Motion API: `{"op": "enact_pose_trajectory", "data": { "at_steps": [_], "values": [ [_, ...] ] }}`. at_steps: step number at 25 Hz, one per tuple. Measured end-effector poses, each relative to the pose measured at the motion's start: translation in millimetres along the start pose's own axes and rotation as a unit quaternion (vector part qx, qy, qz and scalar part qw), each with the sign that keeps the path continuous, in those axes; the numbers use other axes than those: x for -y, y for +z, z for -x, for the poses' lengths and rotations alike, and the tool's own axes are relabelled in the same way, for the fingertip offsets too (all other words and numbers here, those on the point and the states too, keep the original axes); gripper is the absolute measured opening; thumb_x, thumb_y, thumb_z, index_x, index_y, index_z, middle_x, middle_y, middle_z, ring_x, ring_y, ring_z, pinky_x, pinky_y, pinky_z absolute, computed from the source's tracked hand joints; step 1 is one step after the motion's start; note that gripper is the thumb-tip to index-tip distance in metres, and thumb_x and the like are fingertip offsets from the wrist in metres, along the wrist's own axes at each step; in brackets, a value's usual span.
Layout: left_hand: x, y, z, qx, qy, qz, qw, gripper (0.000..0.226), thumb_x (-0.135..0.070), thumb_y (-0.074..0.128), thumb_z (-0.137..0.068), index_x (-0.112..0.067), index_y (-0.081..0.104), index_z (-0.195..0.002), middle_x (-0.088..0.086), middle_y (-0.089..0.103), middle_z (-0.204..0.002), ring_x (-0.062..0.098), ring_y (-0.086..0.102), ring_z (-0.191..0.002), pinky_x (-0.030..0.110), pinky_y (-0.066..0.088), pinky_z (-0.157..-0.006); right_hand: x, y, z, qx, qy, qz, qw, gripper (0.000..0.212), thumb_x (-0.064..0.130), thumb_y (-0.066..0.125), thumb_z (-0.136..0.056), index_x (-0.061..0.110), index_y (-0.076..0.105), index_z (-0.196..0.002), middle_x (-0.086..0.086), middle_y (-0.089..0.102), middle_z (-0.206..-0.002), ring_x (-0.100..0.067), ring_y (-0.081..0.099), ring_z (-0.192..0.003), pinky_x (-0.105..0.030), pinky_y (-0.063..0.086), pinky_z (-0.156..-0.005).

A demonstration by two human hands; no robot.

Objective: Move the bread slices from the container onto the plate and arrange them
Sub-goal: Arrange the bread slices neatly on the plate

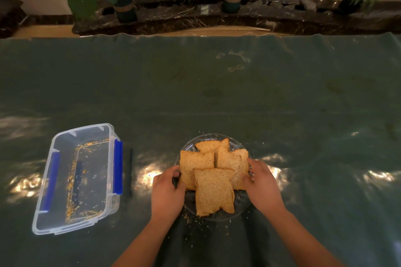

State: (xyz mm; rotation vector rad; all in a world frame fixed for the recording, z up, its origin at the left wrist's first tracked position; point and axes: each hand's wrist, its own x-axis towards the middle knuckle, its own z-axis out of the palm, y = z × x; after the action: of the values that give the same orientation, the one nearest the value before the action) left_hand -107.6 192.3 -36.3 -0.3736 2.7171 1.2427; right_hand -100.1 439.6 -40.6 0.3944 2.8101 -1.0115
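Several brown bread slices point(213, 188) lie overlapping in a fan on a clear glass plate point(239, 206) near the table's front edge. My left hand point(167, 191) grips the plate's left rim, fingers curled against the left slice. On the opposite side, my right hand point(261, 184) holds the rim and touches the right slice. At the left stands the clear plastic container point(76, 178) with blue clips, holding only crumbs.
The table wears a dark green shiny cloth point(217, 93) with crumbs scattered around the plate. A thin dark stick point(130, 171) lies just right of the container. Potted plants point(123, 4) line a dark marble ledge beyond the far edge.
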Motion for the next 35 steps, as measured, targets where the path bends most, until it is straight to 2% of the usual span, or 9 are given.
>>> {"op": "enact_pose_trajectory", "data": {
  "at_steps": [3, 7, 11, 14, 18, 24, 28, 32, 35],
  "values": [
    [-1.0, 0.5, 3.0, 0.009, -0.004, 0.003, 1.0, 0.035, -0.018, 0.062, -0.085, -0.028, 0.061, -0.119, -0.014, 0.063, -0.1, 0.01, 0.049, -0.104, 0.029, 0.039, -0.078, -1.1, 1.6, 3.5, 0.004, 0.005, -0.001, 1.0, 0.046, 0.016, 0.058, -0.089, 0.017, 0.05, -0.134, -0.003, 0.057, -0.122, -0.022, 0.058, -0.108, -0.042, 0.052, -0.092],
    [-6.2, -2.6, 10.9, -0.012, 0.045, 0.007, 0.999, 0.033, -0.012, 0.062, -0.085, -0.039, 0.061, -0.105, -0.028, 0.057, -0.098, -0.01, 0.047, -0.096, 0.02, 0.038, -0.077, -2.3, -1.3, 10.3, -0.049, -0.034, 0.022, 0.998, 0.042, 0.01, 0.059, -0.087, 0.015, 0.056, -0.129, -0.004, 0.06, -0.124, -0.024, 0.054, -0.111, -0.038, 0.048, -0.096],
    [-1.1, 2.2, 19.9, -0.014, 0.108, -0.09, 0.99, 0.044, -0.006, 0.063, -0.076, -0.019, 0.063, -0.118, -0.008, 0.059, -0.108, 0.009, 0.043, -0.102, 0.026, 0.036, -0.086, 3.4, 4.4, 18.6, -0.032, -0.159, 0.133, 0.978, 0.04, 0.012, 0.06, -0.087, 0.015, 0.059, -0.127, 0.004, 0.061, -0.13, -0.021, 0.049, -0.11, -0.033, 0.047, -0.096],
    [-13.0, 7.8, 28.3, 0.03, 0.083, -0.033, 0.996, 0.043, -0.004, 0.059, -0.074, -0.028, 0.063, -0.11, -0.023, 0.058, -0.091, 0.007, 0.053, -0.091, 0.028, 0.048, -0.077, 7.9, 9.1, 19.2, -0.016, -0.137, 0.158, 0.978, 0.042, 0.016, 0.056, -0.089, 0.019, 0.057, -0.131, 0.007, 0.059, -0.131, -0.021, 0.048, -0.112, -0.038, 0.047, -0.094],
    [-10.5, 15.2, 31.7, 0.068, 0.087, -0.018, 0.994, 0.031, -0.009, 0.056, -0.075, -0.023, 0.066, -0.101, -0.009, 0.066, -0.092, 0.013, 0.056, -0.091, 0.038, 0.051, -0.079, 5.6, 9.5, 19.3, -0.022, -0.139, 0.163, 0.977, 0.04, 0.013, 0.059, -0.084, 0.02, 0.061, -0.123, 0.002, 0.059, -0.121, -0.023, 0.048, -0.109, -0.039, 0.047, -0.092],
    [-7.7, 15.0, 29.1, 0.069, 0.069, 0.006, 0.995, 0.042, -0.006, 0.057, -0.079, -0.027, 0.067, -0.114, -0.025, 0.058, -0.092, 0.002, 0.056, -0.093, 0.018, 0.043, -0.077, 2.7, 10.5, 19.6, -0.056, -0.134, 0.119, 0.982, 0.031, 0.009, 0.064, -0.082, 0.016, 0.068, -0.112, 0.001, 0.06, -0.102, -0.02, 0.048, -0.095, -0.035, 0.048, -0.089],
    [-5.2, 14.0, 28.3, 0.081, 0.055, 0.026, 0.995, 0.049, -0.003, 0.057, -0.081, -0.026, 0.063, -0.124, -0.016, 0.063, -0.105, -0.002, 0.057, -0.097, 0.019, 0.044, -0.085, 1.0, 11.8, 22.2, -0.051, -0.112, 0.107, 0.987, 0.031, 0.006, 0.066, -0.082, 0.013, 0.068, -0.112, -0.003, 0.061, -0.102, -0.024, 0.05, -0.095, -0.039, 0.05, -0.087],
    [-2.8, 15.1, 29.1, 0.08, 0.06, 0.017, 0.995, 0.047, -0.005, 0.059, -0.081, -0.027, 0.064, -0.122, -0.015, 0.063, -0.101, -0.009, 0.055, -0.091, 0.009, 0.042, -0.076, 1.4, 12.7, 26.5, -0.054, -0.11, 0.101, 0.987, 0.034, 0.005, 0.065, -0.082, 0.013, 0.067, -0.115, -0.002, 0.062, -0.102, -0.024, 0.051, -0.094, -0.04, 0.051, -0.084],
    [-1.4, 15.6, 29.7, 0.086, 0.061, 0.015, 0.994, 0.046, -0.005, 0.059, -0.081, -0.027, 0.065, -0.121, -0.013, 0.062, -0.097, -0.004, 0.057, -0.086, 0.014, 0.045, -0.074, 4.2, 14.1, 26.9, -0.042, -0.115, 0.126, 0.984, 0.036, 0.007, 0.062, -0.085, 0.013, 0.065, -0.12, 0.001, 0.062, -0.101, -0.021, 0.051, -0.091, -0.039, 0.05, -0.081]
  ]
}}
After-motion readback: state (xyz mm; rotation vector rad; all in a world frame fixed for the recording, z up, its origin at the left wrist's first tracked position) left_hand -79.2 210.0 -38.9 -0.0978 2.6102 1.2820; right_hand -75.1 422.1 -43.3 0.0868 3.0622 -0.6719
